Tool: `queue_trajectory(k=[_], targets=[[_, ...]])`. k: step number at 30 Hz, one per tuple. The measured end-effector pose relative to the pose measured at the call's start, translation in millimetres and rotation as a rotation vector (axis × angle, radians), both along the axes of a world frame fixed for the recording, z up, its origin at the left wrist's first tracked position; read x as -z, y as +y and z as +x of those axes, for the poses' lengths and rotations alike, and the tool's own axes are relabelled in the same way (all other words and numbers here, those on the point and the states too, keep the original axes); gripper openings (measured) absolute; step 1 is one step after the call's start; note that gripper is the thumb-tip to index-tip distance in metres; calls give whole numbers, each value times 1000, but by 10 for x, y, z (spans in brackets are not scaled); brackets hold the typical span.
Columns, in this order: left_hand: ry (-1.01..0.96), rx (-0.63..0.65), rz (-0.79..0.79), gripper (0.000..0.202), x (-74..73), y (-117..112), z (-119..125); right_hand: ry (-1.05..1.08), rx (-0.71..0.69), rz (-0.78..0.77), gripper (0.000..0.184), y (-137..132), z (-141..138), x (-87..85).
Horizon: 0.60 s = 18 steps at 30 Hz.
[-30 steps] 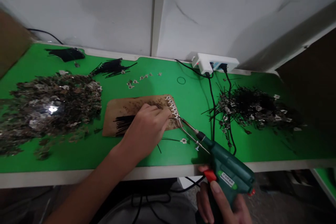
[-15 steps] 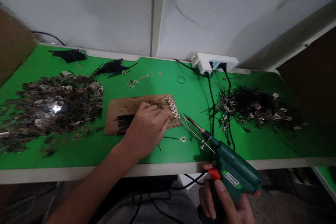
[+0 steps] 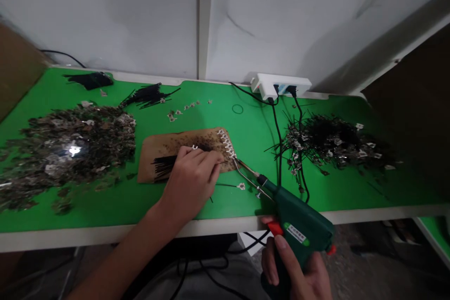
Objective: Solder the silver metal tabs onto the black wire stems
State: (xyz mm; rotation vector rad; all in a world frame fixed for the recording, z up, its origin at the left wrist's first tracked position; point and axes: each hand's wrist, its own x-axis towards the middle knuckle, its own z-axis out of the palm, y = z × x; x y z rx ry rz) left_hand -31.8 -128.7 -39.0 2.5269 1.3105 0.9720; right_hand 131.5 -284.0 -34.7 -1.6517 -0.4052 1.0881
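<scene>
My right hand (image 3: pixel 298 274) grips a green soldering gun (image 3: pixel 298 227) below the table edge, a finger on its red trigger. Its metal tip (image 3: pixel 236 163) touches the lower end of a row of small white metal pieces (image 3: pixel 227 143) on a brown board (image 3: pixel 168 147). My left hand (image 3: pixel 191 180) lies on that board with its fingers closed over a thin black wire that reaches toward the row. A bundle of black wires (image 3: pixel 164 165) lies on the board just left of that hand. One wired piece (image 3: pixel 240 186) rests on the green mat (image 3: pixel 225 112).
A large heap of small metal parts (image 3: pixel 66 145) covers the left of the mat. A tangle of finished wired pieces (image 3: pixel 330 143) sits at the right, beside black cables running to a white power strip (image 3: pixel 279 85). More black wire bundles (image 3: pixel 147 93) lie at the back.
The soldering gun's tip, lifted clear to the right half a second ago, is back on the lower end of the row. My left hand has slid slightly back along the board.
</scene>
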Motion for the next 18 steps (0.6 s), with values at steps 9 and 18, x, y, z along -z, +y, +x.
queue_trajectory(k=[9, 18], targets=[[22, -17, -13, 13, -14, 42, 31, -70, -29, -44, 37, 63, -50, -93], [36, -11, -6, 11, -17, 69, 57, 87, -75, -41, 37, -9, 92, 90]])
